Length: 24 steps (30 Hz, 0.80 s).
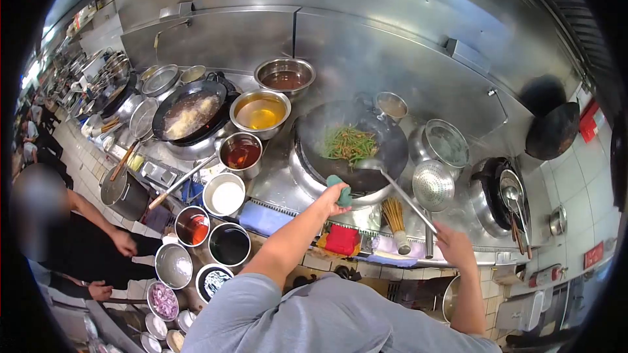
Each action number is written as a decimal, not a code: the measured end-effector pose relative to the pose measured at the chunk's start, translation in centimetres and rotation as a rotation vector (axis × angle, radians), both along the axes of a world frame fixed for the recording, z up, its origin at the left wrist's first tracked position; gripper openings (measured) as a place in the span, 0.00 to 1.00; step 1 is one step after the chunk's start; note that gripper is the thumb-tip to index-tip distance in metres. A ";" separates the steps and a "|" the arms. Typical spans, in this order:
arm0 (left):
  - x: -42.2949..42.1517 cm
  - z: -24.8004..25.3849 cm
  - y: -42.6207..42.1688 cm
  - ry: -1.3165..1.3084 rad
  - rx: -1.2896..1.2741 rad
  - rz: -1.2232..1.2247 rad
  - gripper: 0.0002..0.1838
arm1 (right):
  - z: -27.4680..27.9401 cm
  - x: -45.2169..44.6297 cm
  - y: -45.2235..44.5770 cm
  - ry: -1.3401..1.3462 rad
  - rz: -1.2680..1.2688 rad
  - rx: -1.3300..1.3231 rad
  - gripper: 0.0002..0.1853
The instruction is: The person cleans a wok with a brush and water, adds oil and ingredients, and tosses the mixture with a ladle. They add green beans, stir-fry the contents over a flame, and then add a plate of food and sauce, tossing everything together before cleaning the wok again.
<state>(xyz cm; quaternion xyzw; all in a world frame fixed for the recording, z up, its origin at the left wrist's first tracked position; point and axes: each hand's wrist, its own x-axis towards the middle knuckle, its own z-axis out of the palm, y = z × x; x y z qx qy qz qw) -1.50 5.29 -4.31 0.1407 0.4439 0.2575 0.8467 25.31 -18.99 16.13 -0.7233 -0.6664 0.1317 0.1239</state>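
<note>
The wok [396, 140], taken as reference, sits on the steel worktop [278, 188]. A heap of green vegetables [350, 144] lies inside it, about its middle, with vapour [347, 88] above.

The left hand [336, 199] is at the wok's near rim, its grip clamped on a green cloth [339, 187]; whether the fingers also pinch the rim through it cannot be determined. The right hand [454, 246] is to the near right of the wok, its grip closed around the handle of a long ladle [412, 199]. The ladle slants across the wok's near right rim, its bowl inside.

A perforated strainer [433, 186] lies right of the wok. A red cloth [341, 240] is in front of it, and a bamboo brush [393, 216] to its near right. A steel bowl [268, 133] of yellow liquid stands left of the wok. A co-worker's hand [124, 243] is well apart from the wok, to its near left
</note>
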 end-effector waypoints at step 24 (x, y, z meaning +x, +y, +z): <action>0.4 -1.0 0.1 -0.155 -0.085 0.188 0.04 | -4.1 -4.0 4.3 -0.385 -0.166 -0.198 0.26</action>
